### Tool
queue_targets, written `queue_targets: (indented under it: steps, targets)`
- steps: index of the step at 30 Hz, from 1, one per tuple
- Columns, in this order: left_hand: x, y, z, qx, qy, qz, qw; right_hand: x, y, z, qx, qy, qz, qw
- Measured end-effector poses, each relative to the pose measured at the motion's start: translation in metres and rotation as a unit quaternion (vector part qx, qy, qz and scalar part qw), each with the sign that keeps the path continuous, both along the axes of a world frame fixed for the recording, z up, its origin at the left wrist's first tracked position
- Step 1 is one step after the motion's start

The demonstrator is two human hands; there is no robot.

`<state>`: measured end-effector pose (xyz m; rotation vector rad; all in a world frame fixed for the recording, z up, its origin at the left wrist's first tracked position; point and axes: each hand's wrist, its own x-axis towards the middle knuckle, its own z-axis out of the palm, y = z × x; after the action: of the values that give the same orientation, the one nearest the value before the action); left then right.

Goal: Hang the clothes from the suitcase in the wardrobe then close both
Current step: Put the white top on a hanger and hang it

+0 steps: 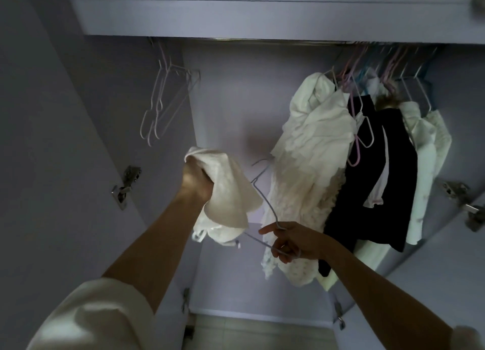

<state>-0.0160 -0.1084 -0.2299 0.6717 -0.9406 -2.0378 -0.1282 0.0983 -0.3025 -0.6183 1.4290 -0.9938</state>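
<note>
White garment bunched in your left hand, your right hand gripping the wire hanger by its shoulder, ready for threading

This is looking like a bedroom or dressing area in a home, seen from inside an open wardrobe with pale lilac panels. A metal rail is running under a shelf, and empty wire hangers are hanging at its left while white and dark clothes are hanging at its right. Door hinges are showing on both sides, and pale floor tiles are lying below.
</note>
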Motion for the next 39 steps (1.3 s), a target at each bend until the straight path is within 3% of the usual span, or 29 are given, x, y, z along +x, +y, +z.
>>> queue_targets:
  steps: [4,7,12,15,18,22,26,30,32,34,36,39]
  targets:
    - [-0.008,-0.001,0.010,-0.026,-0.032,0.045,0.998,-0.002,-0.002,0.001,-0.008,-0.022,0.036,0.999]
    - [-0.016,0.012,0.029,0.064,-0.042,0.042,0.996,-0.004,-0.006,0.005,-0.010,-0.047,0.036,0.998]
    - [-0.026,0.011,0.059,0.148,0.031,0.026,0.988,-0.007,-0.009,-0.003,0.026,-0.004,0.048,0.998]
    - [-0.030,0.016,0.072,0.112,0.057,0.020,0.992,-0.005,-0.010,-0.012,0.042,0.011,0.021,0.999]
    - [-0.027,0.011,0.080,0.123,0.074,0.015,0.989,-0.004,-0.011,-0.012,0.008,-0.053,-0.037,0.998]
    - [-0.021,0.007,0.075,0.187,0.085,0.038,0.978,-0.011,-0.017,-0.003,-0.068,-0.174,-0.160,0.969]
    - [-0.011,0.017,0.076,0.144,0.056,0.029,0.987,-0.017,-0.013,0.009,-0.074,-0.175,-0.125,0.974]
    - [-0.015,0.036,0.078,0.071,-0.030,0.028,0.997,-0.011,-0.013,0.008,-0.052,-0.160,-0.091,0.982]
    - [-0.020,0.034,0.079,0.175,0.064,0.003,0.982,-0.004,-0.018,0.007,-0.037,-0.131,-0.100,0.986]
    - [-0.024,0.034,0.083,0.280,0.194,-0.037,0.939,0.003,-0.024,0.009,-0.019,-0.119,-0.093,0.988]
    - [-0.029,0.033,0.085,0.297,0.250,-0.043,0.921,0.008,-0.028,0.010,-0.005,-0.111,-0.078,0.991]
    - [-0.032,0.036,0.094,0.271,0.276,-0.068,0.920,0.011,-0.029,0.010,-0.020,-0.126,-0.081,0.989]
